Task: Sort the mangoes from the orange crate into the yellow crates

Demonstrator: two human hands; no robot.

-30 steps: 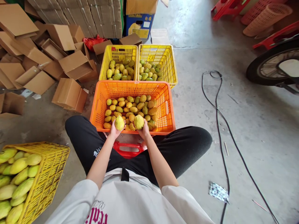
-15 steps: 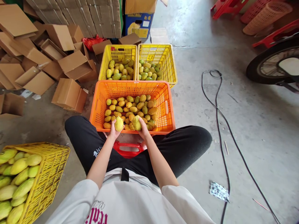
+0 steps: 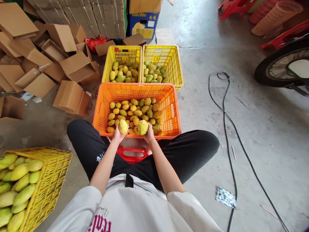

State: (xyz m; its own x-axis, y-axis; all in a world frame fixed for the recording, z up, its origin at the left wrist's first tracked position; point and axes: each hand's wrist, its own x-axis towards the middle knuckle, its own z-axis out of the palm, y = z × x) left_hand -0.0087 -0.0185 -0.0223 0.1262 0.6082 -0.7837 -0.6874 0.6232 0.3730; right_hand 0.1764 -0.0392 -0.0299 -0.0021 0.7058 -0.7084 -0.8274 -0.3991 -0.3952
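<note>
My left hand (image 3: 118, 134) is closed around a smooth yellow papaya (image 3: 123, 127), held over the near rim of an orange crate (image 3: 137, 87). In my right hand (image 3: 150, 133) is a second, greener papaya (image 3: 143, 127) with a bumpy, ridged skin, at the same height. A short gap separates the two fruits. Below and beyond them, many smaller yellow-brown and green papayas (image 3: 138, 113) lie in the orange crate. The undersides of both held fruits and some of my fingers are hidden.
Two yellow crates (image 3: 162, 48) with greener fruit stand against the orange crate's far side. A full yellow crate (image 3: 51, 180) is at my left. Cardboard boxes (image 3: 72, 96) are heaped at the left. A black cable (image 3: 224, 119) and a motorbike wheel (image 3: 277, 64) are to the right.
The papaya in my right hand has turned and shifted slightly right, showing more of its ridged skin. The left papaya has tilted a little. Both stay held.
</note>
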